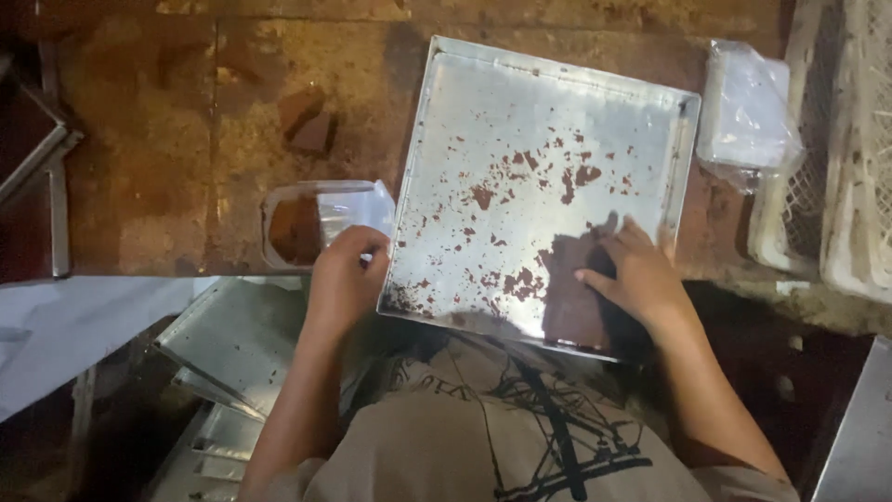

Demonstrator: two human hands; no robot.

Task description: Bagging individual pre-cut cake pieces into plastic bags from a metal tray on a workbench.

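mid-way lifting the last brown slab [574,293] off the metal tray [437,139], near-right corner. my right hand [636,274] is flat on it, fingers spread, no grip yet (needs an edge first). left hand [346,279] curled round the clear plastic bag [321,218] w/ a slab inside, just left of tray.

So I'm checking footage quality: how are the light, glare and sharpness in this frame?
Head view: dim warm light, dark corners; the metal tray reflects a pale sheen and carries the right hand's shadow; overall soft, and the left hand and clear plastic bag are slightly blurred.
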